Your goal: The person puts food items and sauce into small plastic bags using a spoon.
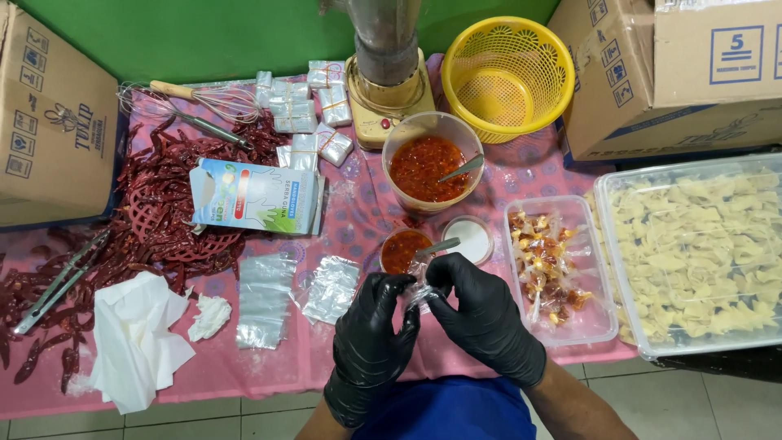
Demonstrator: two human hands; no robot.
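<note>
Both my hands wear black gloves and meet at the table's front edge. My left hand (371,338) and my right hand (481,314) pinch a small clear plastic bag (420,292) between their fingertips. Just behind them stands a small cup of red chili sauce (401,250) with a spoon (437,247) resting in it. Farther back is a larger clear tub of chili sauce (423,167) with another spoon (462,169).
A round lid (471,236), a tray of tied sauce packets (554,269), a big tray of pale crackers (700,253), a yellow basket (505,77), a blender base (387,98), empty plastic bags (265,297), a carton (252,197), dried chilies (155,187), tissue (134,338), tongs (57,281), cardboard boxes (49,122).
</note>
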